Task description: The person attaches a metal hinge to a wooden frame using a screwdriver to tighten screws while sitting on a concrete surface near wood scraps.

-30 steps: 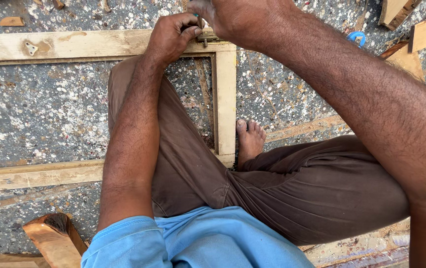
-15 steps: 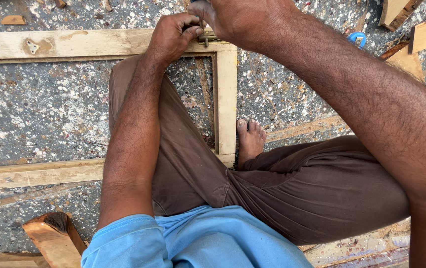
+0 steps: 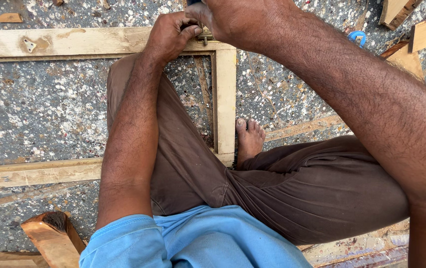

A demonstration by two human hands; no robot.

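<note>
My left hand [image 3: 171, 37] pinched the small brass fitting [image 3: 204, 37] on the wooden frame [image 3: 225, 94] corner, right hand [image 3: 243, 20] closed just above (its grasp hidden).

Pale tan wooden frame [image 3: 225, 94], grey floor [image 3: 49, 109] speckled white, brown trousers [image 3: 292, 193], light blue shirt [image 3: 198, 243], brass-coloured fitting [image 3: 204, 37], blue object [image 3: 357, 37]

speckled floor [image 3: 49, 109], wood offcut [image 3: 54, 240], blue ring [image 3: 357, 37]

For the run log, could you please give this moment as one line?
left hand: on wooden frame corner | right hand: at small metal fitting | frame: flat on speckled floor
</note>
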